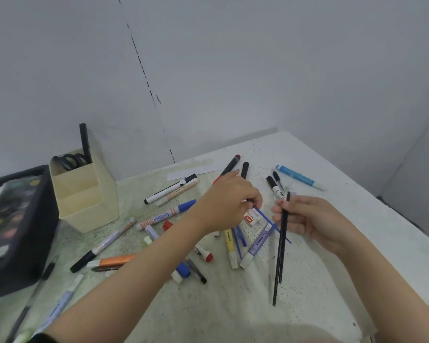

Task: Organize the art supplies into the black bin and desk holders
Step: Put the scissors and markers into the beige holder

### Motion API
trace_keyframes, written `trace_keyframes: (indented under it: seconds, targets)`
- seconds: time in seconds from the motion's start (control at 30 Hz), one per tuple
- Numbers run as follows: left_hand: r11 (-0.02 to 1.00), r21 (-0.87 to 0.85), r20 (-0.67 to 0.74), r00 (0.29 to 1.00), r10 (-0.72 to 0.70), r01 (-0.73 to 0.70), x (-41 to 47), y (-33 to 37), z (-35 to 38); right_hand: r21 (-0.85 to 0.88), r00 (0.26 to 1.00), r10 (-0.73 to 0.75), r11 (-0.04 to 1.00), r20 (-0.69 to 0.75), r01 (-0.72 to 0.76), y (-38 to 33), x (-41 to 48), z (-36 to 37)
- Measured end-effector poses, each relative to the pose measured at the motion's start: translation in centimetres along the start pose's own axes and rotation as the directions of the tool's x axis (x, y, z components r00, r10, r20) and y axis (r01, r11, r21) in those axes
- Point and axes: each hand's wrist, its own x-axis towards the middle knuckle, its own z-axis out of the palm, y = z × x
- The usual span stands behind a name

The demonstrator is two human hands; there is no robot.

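L hand (229,201) fingers (255,198) pinch a thin blue pen (270,223), long axis 10-to-4 o'clock, low end crossing two black pencils (281,246) gripped 12-to-6 in R hand (312,220). Beige desk holder (84,196) sits at 9 o'clock of L hand, the nearer one; black bin (22,263) beyond, cut off by frame edge. Pen top hidden in fingers; pencils blurred, type unsure.

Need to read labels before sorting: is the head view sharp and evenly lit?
Head view: even light, no glare, faint shadows; the wide lens bows the wall seam; the black bin at the left edge is soft; the thin black sticks in the right hand are smeared; the label on the Artline marker is readable.
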Motion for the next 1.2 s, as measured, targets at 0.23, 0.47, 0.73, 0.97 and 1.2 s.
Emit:
trace_keyframes:
  seconds: [0.23,0.47,0.73,0.97,1.2]
  targets:
    - [0.997,-0.048,-0.055,0.997,-0.061,0.058,-3.2,0.0,-1.9,-0.230,0.942,0.140,0.971,0.306,-0.069,1.2,-0.3,4.1]
    - [0.698,-0.592,-0.243,0.737,-0.631,0.403,-9.0,0.9,-1.8,-0.024,0.952,0.011,1.000,0.307,-0.004,2.0,-0.2,9.0]
    - [-0.302,-0.928,0.230,0.302,-0.925,-0.220,-16.2,4.1,-1.3,0.314,0.969,-0.209,0.936,0.130,0.160,3.3,-0.7,17.6]
    - [-0.202,-0.872,0.161,0.129,-0.979,-0.445,-19.9,3.3,-3.7,0.255,0.956,-0.193,0.958,0.220,0.135,6.6,-4.1,23.8]
    - [-0.114,-0.988,0.136,0.237,-0.962,0.107,-24.0,2.9,-5.2,-0.011,0.942,-0.204,0.977,0.266,0.215,8.9,-5.0,26.5]
